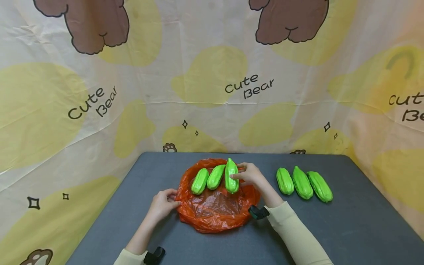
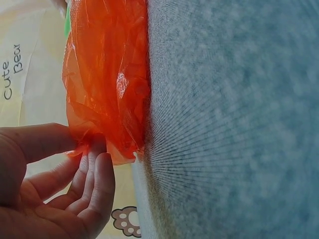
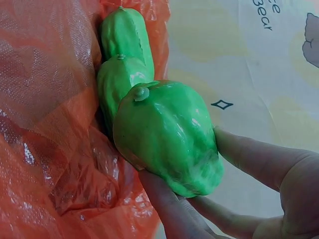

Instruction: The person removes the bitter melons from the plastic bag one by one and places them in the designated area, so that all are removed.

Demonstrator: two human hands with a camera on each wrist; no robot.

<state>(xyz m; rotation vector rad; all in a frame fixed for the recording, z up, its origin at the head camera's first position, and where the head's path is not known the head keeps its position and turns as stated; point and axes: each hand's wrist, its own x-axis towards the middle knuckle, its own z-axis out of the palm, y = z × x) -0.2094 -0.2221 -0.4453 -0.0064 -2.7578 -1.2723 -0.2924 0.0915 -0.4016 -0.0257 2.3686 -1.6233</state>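
Observation:
An orange plastic bag (image 1: 216,221) lies spread open on the table. Its left rim is pinched between the thumb and fingers of my left hand (image 1: 162,203); the left wrist view shows the thin plastic (image 2: 107,74) between those fingertips. My right hand (image 1: 250,174) grips a bright green ridged gourd (image 1: 231,176) over the bag's right part, thumb on one side and fingers on the other. Two similar gourds, one at the left (image 1: 200,181) and one in the middle (image 1: 216,177), lie inside the bag. In the right wrist view the held gourd (image 3: 169,134) partly hides the middle one.
Right of the bag, three more green gourds (image 1: 302,183) lie side by side on the grey table (image 1: 357,232). A printed cloth (image 1: 205,77) with bears and lettering hangs behind and at both sides of the table. Dark bands with cameras (image 1: 258,212) sit at both wrists.

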